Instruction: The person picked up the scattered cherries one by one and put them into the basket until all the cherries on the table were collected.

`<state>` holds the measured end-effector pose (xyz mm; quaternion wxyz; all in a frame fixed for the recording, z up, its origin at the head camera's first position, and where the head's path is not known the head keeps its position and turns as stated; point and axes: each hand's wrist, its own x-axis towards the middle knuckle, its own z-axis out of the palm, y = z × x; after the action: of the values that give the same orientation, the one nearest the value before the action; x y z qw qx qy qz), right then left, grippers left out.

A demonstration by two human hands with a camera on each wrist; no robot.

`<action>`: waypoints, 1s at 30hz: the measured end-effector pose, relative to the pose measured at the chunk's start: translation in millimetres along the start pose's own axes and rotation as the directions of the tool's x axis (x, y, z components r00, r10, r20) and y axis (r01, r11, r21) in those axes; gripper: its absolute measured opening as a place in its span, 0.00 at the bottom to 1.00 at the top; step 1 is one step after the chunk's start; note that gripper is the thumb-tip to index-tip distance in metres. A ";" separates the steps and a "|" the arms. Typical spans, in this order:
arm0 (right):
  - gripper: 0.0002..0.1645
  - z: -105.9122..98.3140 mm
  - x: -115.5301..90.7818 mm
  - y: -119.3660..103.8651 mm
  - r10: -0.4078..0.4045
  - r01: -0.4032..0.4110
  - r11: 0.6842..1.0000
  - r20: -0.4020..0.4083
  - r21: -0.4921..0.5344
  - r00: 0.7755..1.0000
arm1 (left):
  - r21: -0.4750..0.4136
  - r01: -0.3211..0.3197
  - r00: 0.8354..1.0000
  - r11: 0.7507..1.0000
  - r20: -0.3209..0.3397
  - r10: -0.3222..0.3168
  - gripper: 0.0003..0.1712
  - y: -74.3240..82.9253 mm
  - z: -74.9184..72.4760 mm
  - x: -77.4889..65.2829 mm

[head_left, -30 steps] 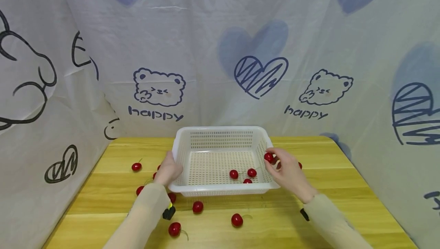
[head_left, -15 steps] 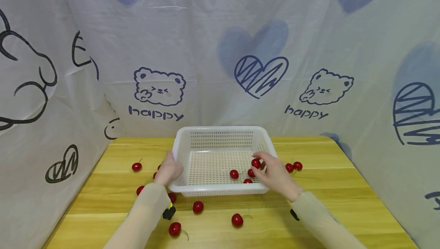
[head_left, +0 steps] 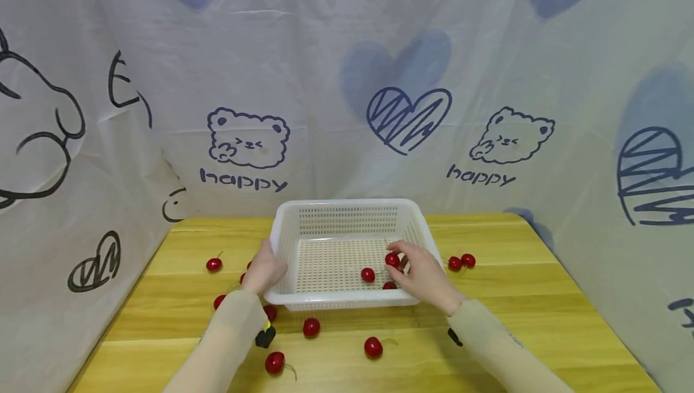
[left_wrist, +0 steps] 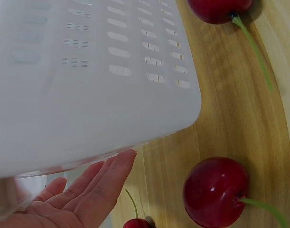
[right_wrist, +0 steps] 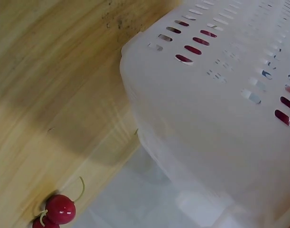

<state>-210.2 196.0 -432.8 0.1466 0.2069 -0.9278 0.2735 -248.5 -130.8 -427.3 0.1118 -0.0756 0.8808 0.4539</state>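
A white plastic basket point(head_left: 347, 299) with slotted walls stands at the middle of the table. My left hand point(head_left: 264, 267) holds its left rim; in the left wrist view that hand's fingers point(left_wrist: 104, 187) lie along the outer wall. Over the basket's right part, my right hand point(head_left: 423, 275) pinches a red cherry point(head_left: 392, 260) between thumb and fingertips. Below it in the basket are a cherry point(head_left: 367, 275) and another cherry point(head_left: 389, 286) by the front wall; a further one is mostly hidden behind the right hand. The right wrist view shows the basket's outer wall point(right_wrist: 182, 109), not the hand's grip.
Loose cherries lie on the wooden table point(head_left: 434, 363): a cherry point(head_left: 311, 328) and a cherry point(head_left: 373, 348) in front, several around the left forearm, and a touching pair point(head_left: 461, 261) at right. A printed cloth point(head_left: 325, 110) hangs behind the table.
My right hand has moved left from the basket's right rim to over its inside, carrying the cherry. The pair at right has come into view. My left hand stays on the rim.
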 end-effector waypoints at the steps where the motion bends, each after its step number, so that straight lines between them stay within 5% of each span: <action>1: 0.21 0.3 0.1 0.1 0.000 0.000 1.000 -0.003 0.006 1.000 | 0.006 -0.002 1.000 1.000 -0.002 0.002 0.37 -0.3 -0.2 0.3; 30: 0.10 -3.2 -7.8 2.5 0.002 -0.001 1.000 -0.037 0.024 0.999 | -0.011 0.000 1.000 1.000 0.003 0.000 0.37 0.9 -1.4 -1.8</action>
<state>-204.1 202.0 -434.3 0.1611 0.2030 -0.9218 0.2883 -247.1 -131.4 -425.3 0.1127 -0.0758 0.8781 0.4589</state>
